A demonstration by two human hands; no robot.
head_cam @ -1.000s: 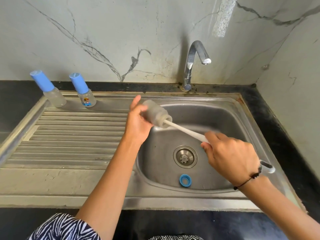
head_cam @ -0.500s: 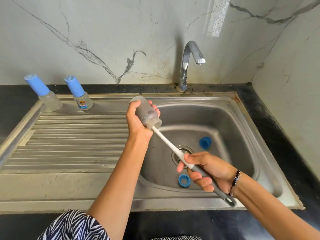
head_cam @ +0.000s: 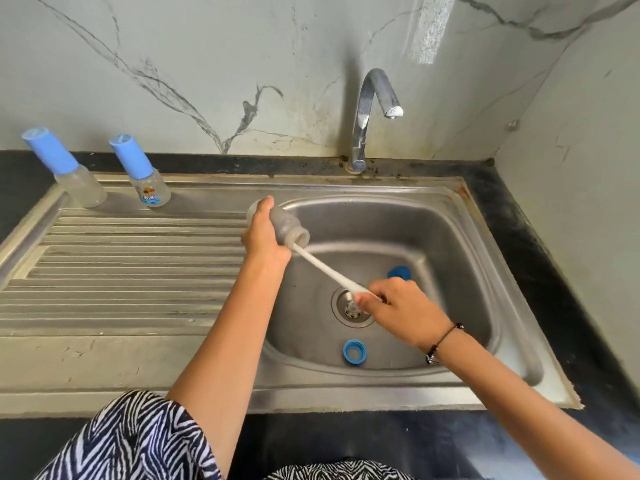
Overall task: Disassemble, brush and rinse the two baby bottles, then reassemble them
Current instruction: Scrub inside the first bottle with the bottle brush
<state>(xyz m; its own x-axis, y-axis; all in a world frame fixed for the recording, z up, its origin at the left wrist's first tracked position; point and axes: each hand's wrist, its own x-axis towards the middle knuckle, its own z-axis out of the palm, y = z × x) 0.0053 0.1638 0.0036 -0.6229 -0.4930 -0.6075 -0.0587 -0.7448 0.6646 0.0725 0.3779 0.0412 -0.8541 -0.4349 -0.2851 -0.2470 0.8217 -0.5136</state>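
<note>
Gripping bottle [head_cam: 282,227] in left hand [head_cam: 263,241]; right hand [head_cam: 401,311] clutching brush handle [head_cam: 329,270].

- L hand [head_cam: 263,237]: arm stretched fwd & up, fingers curled round smth, back of hand twd camera, thumb tip at top.
- R hand [head_cam: 401,313]: lower & to the right of L, fingers curled in a grip, knuckles up, wrist bent slightly.
- Hands well apart; forearms bare.
</note>
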